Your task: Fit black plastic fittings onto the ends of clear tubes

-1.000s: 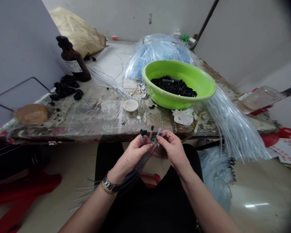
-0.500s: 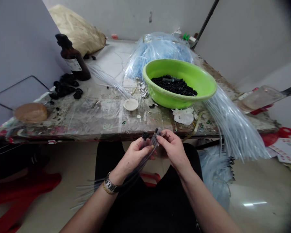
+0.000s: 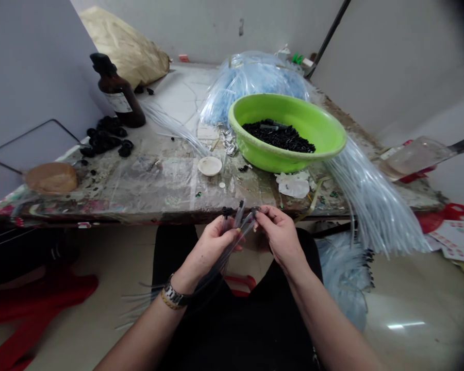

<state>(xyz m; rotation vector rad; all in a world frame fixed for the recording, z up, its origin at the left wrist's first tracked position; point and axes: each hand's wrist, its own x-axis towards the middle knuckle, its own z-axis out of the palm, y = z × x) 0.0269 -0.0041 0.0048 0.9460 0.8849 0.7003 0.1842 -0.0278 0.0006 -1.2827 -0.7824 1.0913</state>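
Note:
Clear thin tubes run through my left hand, whose fingers are wrapped round the bundle in front of the table edge. Some of the tubes end in small black tips just above that hand. My right hand pinches near the end of one or more tubes, where a dark tip shows between thumb and fingers. A green basin holding many small black pieces stands on the table beyond my hands.
On the table are a brown bottle, black lumps, a brown disc, a small white dish and crumpled paper. Long clear tubes hang over the right edge; a big bundle lies behind the basin.
The held tube ends have spread apart; one group now points up between my hands. My right hand has shifted slightly to the right with the tube end it pinches.

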